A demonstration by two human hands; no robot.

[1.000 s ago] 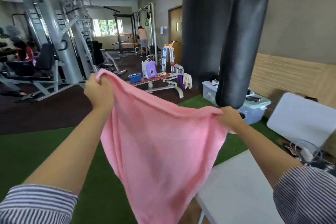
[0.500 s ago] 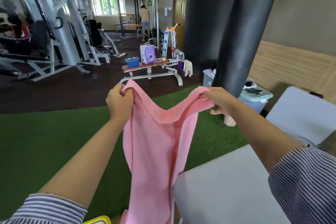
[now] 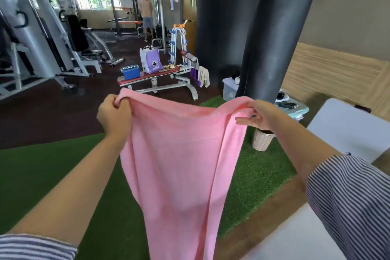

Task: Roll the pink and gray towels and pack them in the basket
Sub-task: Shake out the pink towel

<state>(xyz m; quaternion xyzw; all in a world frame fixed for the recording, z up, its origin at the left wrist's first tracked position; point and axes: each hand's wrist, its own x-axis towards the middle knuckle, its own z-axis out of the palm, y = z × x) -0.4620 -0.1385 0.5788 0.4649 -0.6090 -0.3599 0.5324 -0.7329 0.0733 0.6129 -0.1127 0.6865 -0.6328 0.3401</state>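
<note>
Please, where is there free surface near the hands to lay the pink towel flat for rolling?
The white table at lower right, beside the right sleeve, shows a bare top. A second white surface beyond the right hand is bare too. The green turf under the left hand is open. The pink towel hangs between both hands. The bench behind is crowded.

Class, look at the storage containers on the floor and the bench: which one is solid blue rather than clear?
The small blue box on the red bench, beside the purple bag. The bins by the punching bag are translucent.
</note>
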